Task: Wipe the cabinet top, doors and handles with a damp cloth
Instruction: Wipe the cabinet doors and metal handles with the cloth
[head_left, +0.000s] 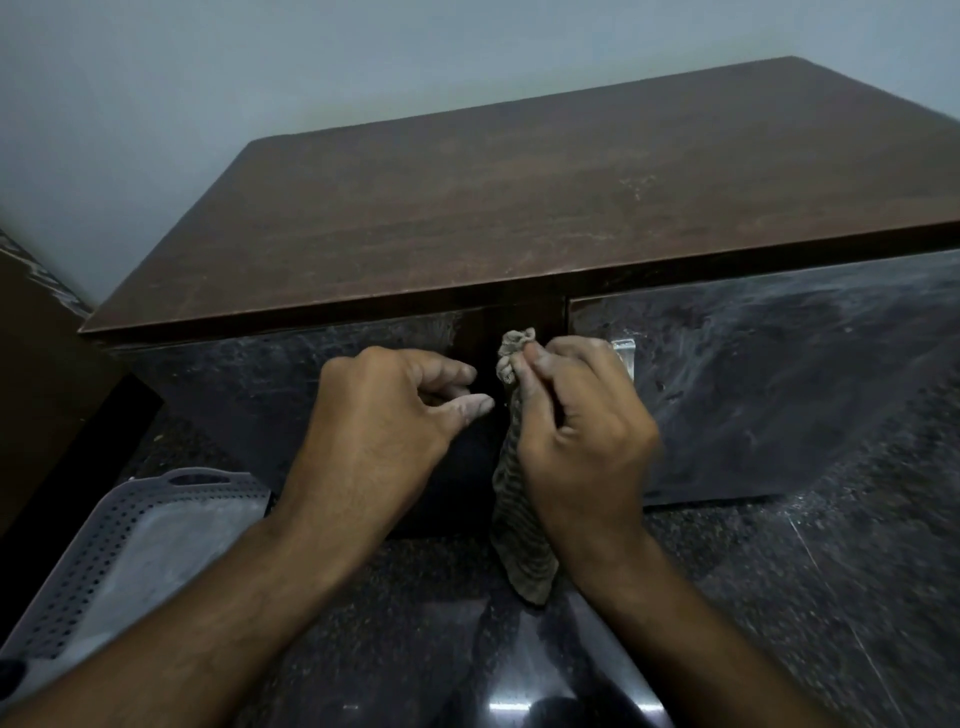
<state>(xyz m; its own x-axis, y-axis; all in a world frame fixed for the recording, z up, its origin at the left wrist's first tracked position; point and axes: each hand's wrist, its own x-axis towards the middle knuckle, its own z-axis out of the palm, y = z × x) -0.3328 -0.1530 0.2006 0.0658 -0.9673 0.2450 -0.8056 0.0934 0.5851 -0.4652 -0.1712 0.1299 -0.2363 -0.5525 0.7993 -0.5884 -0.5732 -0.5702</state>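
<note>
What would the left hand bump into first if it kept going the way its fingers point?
Probably the bunched cloth that the right hand grips: the left hand's fingers point right, straight at it, across a small gap. Depth is unclear, so it might slide past.

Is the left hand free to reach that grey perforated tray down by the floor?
Probably yes. The left hand holds nothing, and the grey tray lies below its forearm with nothing between them. The right hand grips the cloth.

Quick count: there was one cabinet (519, 208) with two dark doors, left door (249, 384) and right door (779, 374), one metal handle (625, 353) showing, one cloth (519, 519), two hands, left hand (384, 415) and right hand (587, 431), plus one grey perforated tray (130, 545).
</note>
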